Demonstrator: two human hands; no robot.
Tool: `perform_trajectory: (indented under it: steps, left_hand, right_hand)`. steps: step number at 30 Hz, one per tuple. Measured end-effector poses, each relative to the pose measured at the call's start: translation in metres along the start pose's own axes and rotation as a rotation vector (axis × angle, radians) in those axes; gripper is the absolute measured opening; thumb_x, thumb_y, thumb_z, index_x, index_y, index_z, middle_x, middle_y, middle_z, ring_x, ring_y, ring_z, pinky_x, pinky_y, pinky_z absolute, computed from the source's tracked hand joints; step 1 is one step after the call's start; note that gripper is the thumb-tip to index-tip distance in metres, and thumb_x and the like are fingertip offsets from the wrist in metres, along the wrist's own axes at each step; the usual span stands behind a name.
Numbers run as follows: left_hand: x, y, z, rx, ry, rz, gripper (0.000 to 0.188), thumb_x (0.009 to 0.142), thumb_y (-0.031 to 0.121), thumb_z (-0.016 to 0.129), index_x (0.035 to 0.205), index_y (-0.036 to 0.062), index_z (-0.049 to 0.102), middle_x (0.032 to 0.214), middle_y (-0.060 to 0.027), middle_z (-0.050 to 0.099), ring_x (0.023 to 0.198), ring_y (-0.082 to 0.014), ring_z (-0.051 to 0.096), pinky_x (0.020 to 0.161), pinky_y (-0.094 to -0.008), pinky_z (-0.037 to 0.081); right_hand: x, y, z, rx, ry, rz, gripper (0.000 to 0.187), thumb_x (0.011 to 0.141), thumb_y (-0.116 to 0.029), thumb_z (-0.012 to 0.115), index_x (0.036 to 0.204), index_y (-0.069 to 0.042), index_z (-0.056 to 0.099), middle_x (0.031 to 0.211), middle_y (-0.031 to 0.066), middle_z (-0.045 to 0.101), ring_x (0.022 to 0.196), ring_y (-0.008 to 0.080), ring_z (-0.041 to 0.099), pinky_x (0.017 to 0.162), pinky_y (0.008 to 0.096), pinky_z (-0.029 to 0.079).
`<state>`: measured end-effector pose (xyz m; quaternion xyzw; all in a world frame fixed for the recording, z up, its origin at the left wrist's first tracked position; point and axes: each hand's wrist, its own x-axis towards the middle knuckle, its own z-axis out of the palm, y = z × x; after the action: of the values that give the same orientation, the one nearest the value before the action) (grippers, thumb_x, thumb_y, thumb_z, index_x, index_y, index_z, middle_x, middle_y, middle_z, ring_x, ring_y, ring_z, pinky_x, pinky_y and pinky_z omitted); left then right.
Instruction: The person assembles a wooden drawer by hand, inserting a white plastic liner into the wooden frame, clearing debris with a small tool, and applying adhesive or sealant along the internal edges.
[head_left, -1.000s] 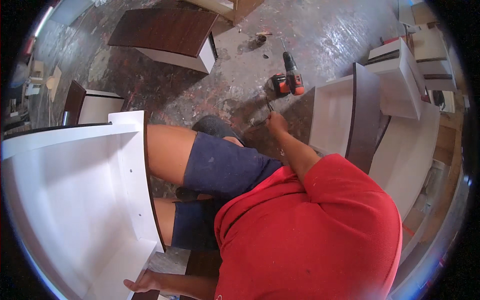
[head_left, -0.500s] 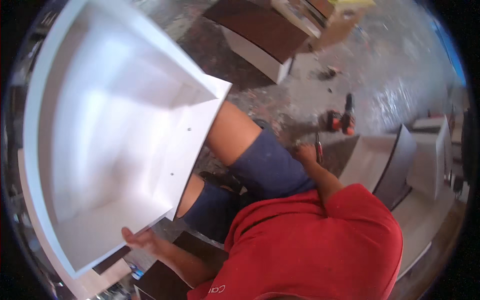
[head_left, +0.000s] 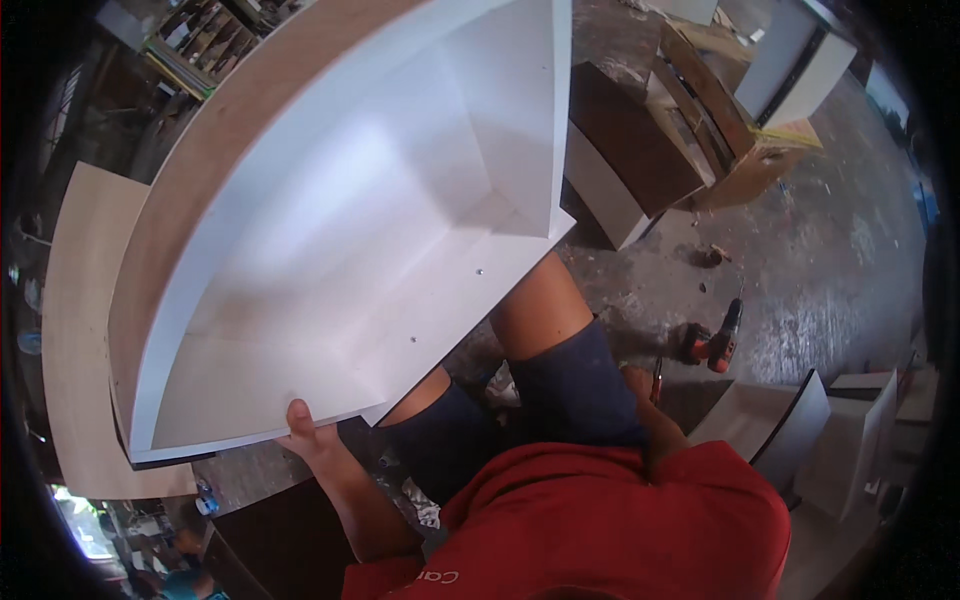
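Observation:
A large white drawer box rests tilted across my thighs, its inside facing me. Two small screw heads show along the panel nearest me. My left hand grips the drawer's lower left edge, the thumb over the inner side and the other fingers hidden beneath. Beside my right thigh, partly behind my knee and arm, my right hand is closed on what looks like a screwdriver with a red and dark body. Its fingers are only partly visible. A red and black cordless drill lies on the floor beyond that hand.
Further white drawers stand at the right. Ahead are a dark brown-topped box and an open cardboard box with a white piece on it. A pale wooden panel stands at far left; a dark brown panel lies below my left arm.
The drawer has turned and shifted to the right in view, with my left hand still on its edge. My view has moved, showing more floor and boxes ahead. My right hand stays beside my thigh.

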<state>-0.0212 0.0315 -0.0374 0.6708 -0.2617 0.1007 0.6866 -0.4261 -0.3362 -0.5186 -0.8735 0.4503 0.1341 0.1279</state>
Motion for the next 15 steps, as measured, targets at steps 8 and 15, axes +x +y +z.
perform_trajectory:
  steps: [8, 15]
  left_hand:
    - [-0.003, -0.002, 0.012, -0.253, 0.080, -0.066, 0.083, 0.084, 0.026, 0.079, 0.147, -0.0003, 0.032, 0.136, -0.0159, 0.049, 0.123, -0.0300, 0.054, 0.100, -0.0454, 0.051]
    - [-0.007, 0.010, 0.024, -0.346, 0.111, -0.065, 0.088, 0.080, 0.021, 0.084, 0.149, 0.0036, 0.032, 0.138, -0.0136, 0.048, 0.126, -0.0292, 0.053, 0.102, -0.0468, 0.050]
  right_hand:
    - [0.005, -0.014, -0.016, 0.054, -0.087, 0.006, 0.026, 0.085, -0.030, 0.067, 0.099, -0.010, 0.075, 0.099, 0.0180, 0.074, 0.089, 0.0351, 0.072, 0.080, 0.0496, 0.055]
    - [-0.001, -0.006, -0.023, 0.129, -0.165, 0.114, 0.031, 0.087, -0.034, 0.065, 0.104, -0.009, 0.074, 0.101, 0.0193, 0.073, 0.090, 0.0373, 0.072, 0.082, 0.0516, 0.055]
